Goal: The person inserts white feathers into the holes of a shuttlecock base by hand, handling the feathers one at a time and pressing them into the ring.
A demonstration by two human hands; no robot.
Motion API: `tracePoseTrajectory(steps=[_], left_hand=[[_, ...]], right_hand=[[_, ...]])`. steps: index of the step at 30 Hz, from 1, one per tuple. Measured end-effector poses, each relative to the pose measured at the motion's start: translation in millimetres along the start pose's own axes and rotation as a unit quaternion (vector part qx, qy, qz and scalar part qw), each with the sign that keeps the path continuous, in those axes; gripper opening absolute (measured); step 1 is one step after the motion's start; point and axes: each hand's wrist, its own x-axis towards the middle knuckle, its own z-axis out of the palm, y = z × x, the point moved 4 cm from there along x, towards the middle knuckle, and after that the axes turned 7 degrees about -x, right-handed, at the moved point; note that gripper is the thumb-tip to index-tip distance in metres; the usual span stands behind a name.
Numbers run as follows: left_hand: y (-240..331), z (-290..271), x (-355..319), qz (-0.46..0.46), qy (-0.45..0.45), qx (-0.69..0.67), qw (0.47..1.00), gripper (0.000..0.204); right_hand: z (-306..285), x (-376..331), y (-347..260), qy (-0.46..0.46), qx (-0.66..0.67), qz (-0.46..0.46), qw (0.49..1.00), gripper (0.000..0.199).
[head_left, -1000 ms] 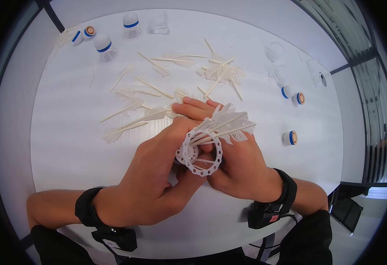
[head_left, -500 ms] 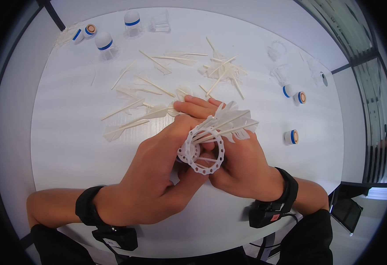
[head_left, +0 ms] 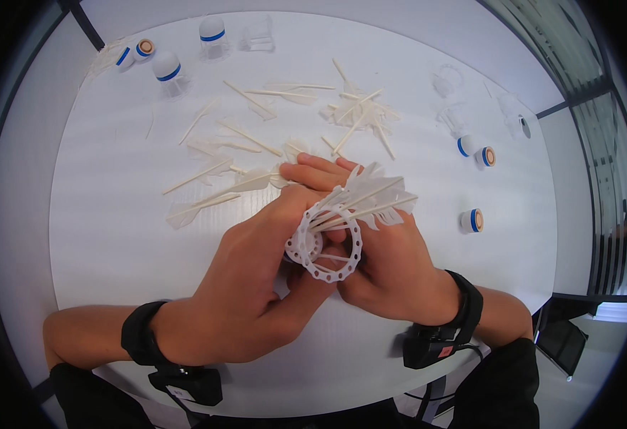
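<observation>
At table centre, item: white perforated ring (head_left: 326,247), several feathers (head_left: 371,200) already seated, pinched between my left hand (head_left: 256,286) and right hand (head_left: 392,268), fingers pressed round it. Step, I judge: seating a feather; next calls for aligning a loose feather (head_left: 206,204) with an empty hole. Against the earlier frame: ring barely turned, both grips unchanged.

Person's own forearms, seen from the head camera. Both forearms are bare to the elbow, with dark sleeves visible only at the lower edge of the view. The left hand (head_left: 245,286) has a broad black wristband (head_left: 138,332) carrying a small black box-shaped unit (head_left: 188,382). The right hand (head_left: 392,264) has a matching black wristband (head_left: 467,307), its black unit (head_left: 428,347) bearing a small red mark and a thin cable.
</observation>
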Motion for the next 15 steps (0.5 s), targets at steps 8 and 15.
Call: tracePoseTrajectory(steps=[8, 15], left_hand=[[3.0, 0.3, -0.5, -0.012, 0.001, 0.016, 1.000, 0.021], [-3.2, -2.7, 0.1, 0.049, -0.026, 0.066, 0.996, 0.035]], right_hand=[[-0.8, 0.1, -0.8, 0.013, 0.002, 0.001, 1.000, 0.039], [-0.4, 0.4, -0.6, 0.022, 0.010, 0.000, 1.000, 0.040]])
